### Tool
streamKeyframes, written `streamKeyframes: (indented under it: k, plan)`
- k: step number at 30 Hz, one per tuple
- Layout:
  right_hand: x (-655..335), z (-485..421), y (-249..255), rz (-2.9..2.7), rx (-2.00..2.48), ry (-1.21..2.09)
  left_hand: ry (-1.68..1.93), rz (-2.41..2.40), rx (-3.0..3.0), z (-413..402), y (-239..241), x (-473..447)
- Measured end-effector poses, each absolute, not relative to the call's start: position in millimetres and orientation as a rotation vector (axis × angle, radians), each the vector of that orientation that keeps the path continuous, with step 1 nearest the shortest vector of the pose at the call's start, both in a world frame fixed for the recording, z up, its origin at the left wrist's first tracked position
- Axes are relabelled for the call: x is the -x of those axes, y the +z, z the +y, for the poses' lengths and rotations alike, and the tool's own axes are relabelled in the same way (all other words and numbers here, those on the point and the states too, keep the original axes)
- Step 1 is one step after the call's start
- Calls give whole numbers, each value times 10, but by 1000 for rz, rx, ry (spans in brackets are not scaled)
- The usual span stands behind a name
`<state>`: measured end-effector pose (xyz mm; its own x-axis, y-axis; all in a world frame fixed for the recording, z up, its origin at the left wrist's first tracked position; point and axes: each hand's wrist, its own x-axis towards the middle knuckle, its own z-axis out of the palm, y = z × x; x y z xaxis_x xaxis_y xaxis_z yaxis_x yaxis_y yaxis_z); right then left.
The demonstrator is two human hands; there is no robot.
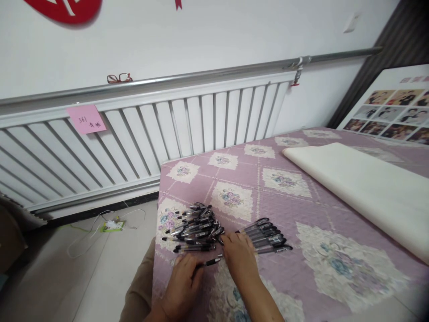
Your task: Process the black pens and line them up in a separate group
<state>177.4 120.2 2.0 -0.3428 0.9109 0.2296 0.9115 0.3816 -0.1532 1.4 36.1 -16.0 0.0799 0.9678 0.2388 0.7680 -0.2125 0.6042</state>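
A loose pile of black gel pens [197, 228] lies near the left edge of the bed-like surface, their ends pointing different ways. My left hand [184, 275] is closed around one black pen [211, 261], whose end sticks out to the right below the pile. At the pile's right side, my right hand [236, 250] has its fingers bent down onto a pen end; the fingertips are partly hidden. Just beyond that hand, several more pens [268, 235] lie side by side in a fanned row, clip ends to the right.
A purple flowered cloth [284, 183] covers the surface. A folded cream sheet [362, 188] lies at the right, near a photo board [392, 107]. Behind stands a white radiator [201, 120] with a pink note [87, 119]; red glasses [119, 78] rest above. A power strip [113, 226] lies on the floor.
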Motion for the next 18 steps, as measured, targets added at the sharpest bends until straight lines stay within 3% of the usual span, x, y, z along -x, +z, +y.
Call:
streamKeyframes:
  k: [7,18]
  plan:
    - [-1871,1118,-56,-2149,1505,187,847,1710,-2042,364,-137,-14]
    - [-1990,903,-44,-999,1215,1322,809,1682,-2152,364,-163,-4]
